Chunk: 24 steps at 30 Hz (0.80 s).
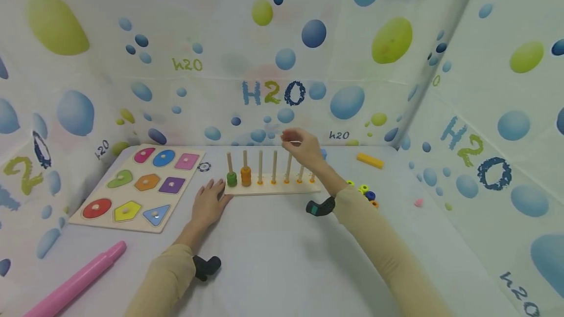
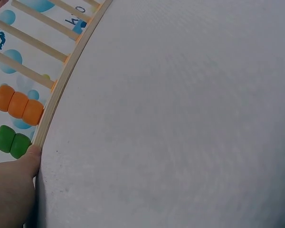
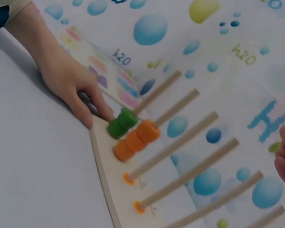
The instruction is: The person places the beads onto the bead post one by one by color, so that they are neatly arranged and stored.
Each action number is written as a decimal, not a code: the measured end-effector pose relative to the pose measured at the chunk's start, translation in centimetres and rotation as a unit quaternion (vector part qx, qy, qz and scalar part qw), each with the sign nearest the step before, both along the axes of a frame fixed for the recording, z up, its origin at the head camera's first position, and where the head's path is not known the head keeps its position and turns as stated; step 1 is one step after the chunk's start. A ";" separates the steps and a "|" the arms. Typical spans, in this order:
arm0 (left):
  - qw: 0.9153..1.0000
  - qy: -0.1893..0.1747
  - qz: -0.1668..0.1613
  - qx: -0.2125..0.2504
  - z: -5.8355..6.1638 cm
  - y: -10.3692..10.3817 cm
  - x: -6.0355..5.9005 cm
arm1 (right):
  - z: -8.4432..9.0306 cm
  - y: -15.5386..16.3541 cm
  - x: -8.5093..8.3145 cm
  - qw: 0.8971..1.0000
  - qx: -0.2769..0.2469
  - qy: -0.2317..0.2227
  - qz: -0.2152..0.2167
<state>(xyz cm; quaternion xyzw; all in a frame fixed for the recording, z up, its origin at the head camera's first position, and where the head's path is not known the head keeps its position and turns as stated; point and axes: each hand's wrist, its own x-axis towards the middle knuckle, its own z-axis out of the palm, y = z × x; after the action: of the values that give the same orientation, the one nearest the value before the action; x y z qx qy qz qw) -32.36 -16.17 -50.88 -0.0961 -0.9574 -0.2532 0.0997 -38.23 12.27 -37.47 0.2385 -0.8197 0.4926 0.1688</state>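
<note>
My left hand touches the left end of the peg board on the table, fingers extended; my right hand curls above it, whether holding anything I can't tell.

Place is looking like a small screened-off tabletop booth. Printed sheeting is hanging across the back and running along both sides, showing blue and green droplets plus "H2O" lettering, with a corner fold standing out at upper right. A white-covered bench is filling the lower middle. Toys are suggesting a play or teaching corner: shape puzzle lying at left, peg board standing mid-frame. Sheeting is hiding the wider room; home, lab or office, can't tell.
</note>
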 end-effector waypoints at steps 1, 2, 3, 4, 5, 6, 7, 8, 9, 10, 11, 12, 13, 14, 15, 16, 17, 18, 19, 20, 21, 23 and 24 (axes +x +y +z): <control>1.000 0.001 -0.001 0.000 0.0 0.0 0.0 | -0.1 1.1 0.2 1.000 0.000 -0.004 -0.010; 1.000 0.001 -0.003 0.000 0.0 0.0 0.0 | -0.2 2.3 0.3 1.000 0.001 -0.006 -0.020; 1.000 0.001 -0.004 0.000 0.1 0.0 0.1 | -0.4 3.6 0.4 0.999 0.001 -0.009 -0.030; 1.000 0.002 -0.006 -0.001 0.1 0.0 0.1 | -0.6 4.8 0.6 0.999 0.001 -0.013 -0.041; 1.000 0.002 -0.006 -0.001 0.1 0.0 0.1 | -0.9 6.0 0.8 0.999 -0.002 -0.017 -0.049; 1.000 0.001 -0.006 -0.001 0.2 0.0 0.0 | -1.3 7.2 1.0 0.998 0.000 -0.019 -0.058; 1.000 -0.001 -0.006 -0.001 0.2 0.0 0.0 | -1.6 8.3 1.3 0.997 0.000 -0.022 -0.067; 1.000 -0.003 -0.006 0.000 0.2 0.0 0.0 | -1.9 9.4 1.6 0.997 -0.001 -0.027 -0.076; 1.000 -0.005 -0.006 -0.001 0.2 0.0 0.0 | -2.2 10.5 1.9 0.996 0.000 -0.032 -0.084; 1.000 -0.007 -0.006 0.000 0.2 0.0 0.0 | -2.5 11.5 2.3 0.995 0.002 -0.036 -0.091; 1.000 -0.010 -0.005 0.001 0.2 0.0 0.0 | -2.8 12.5 2.6 0.994 0.005 -0.040 -0.097; 1.000 -0.013 -0.005 0.001 0.2 0.0 0.0 | -3.1 13.4 3.0 0.993 0.013 -0.044 -0.106; 1.000 -0.016 -0.005 0.001 0.2 0.0 0.0 | -3.4 14.3 3.4 0.992 0.019 -0.048 -0.115; 1.000 -0.019 -0.005 0.001 0.2 -0.1 -0.1 | -3.8 15.2 3.7 0.991 0.027 -0.050 -0.123; 1.000 -0.021 -0.004 0.001 0.2 -0.1 -0.1 | -4.1 16.0 4.1 0.989 0.035 -0.054 -0.130; 1.000 -0.023 -0.004 0.001 0.1 -0.1 -0.1 | -4.4 16.8 4.6 0.988 0.042 -0.059 -0.137; 1.000 -0.024 -0.003 0.001 0.0 -0.1 -0.1 | -4.7 17.6 5.0 0.986 0.050 -0.064 -0.146; 1.000 -0.024 -0.002 0.000 0.0 -0.1 -0.2 | -5.0 18.3 5.4 0.984 0.056 -0.070 -0.154; 1.000 -0.025 -0.002 0.000 0.0 -0.1 -0.1 | -5.3 19.0 5.9 0.982 0.060 -0.078 -0.160; 1.000 -0.025 -0.002 -0.001 0.0 -0.1 -0.1 | -5.7 19.7 6.3 0.981 0.064 -0.084 -0.164; 1.000 -0.024 -0.002 -0.001 0.1 -0.1 -0.1 | -6.1 20.3 6.8 0.979 0.070 -0.094 -0.169; 1.000 -0.021 -0.004 -0.002 0.1 0.0 -0.1 | -7.0 21.5 7.7 0.975 0.083 -0.107 -0.174; 1.000 -0.019 -0.005 -0.002 0.1 0.0 -0.1 | -7.4 22.1 8.2 0.974 0.090 -0.112 -0.175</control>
<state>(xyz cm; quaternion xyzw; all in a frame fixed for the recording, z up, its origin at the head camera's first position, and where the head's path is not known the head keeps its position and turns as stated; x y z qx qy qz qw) -32.47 -16.17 -50.75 -0.0957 -0.9593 -0.2536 0.0797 -30.07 34.33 -44.91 0.0486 -0.9035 0.4032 0.1369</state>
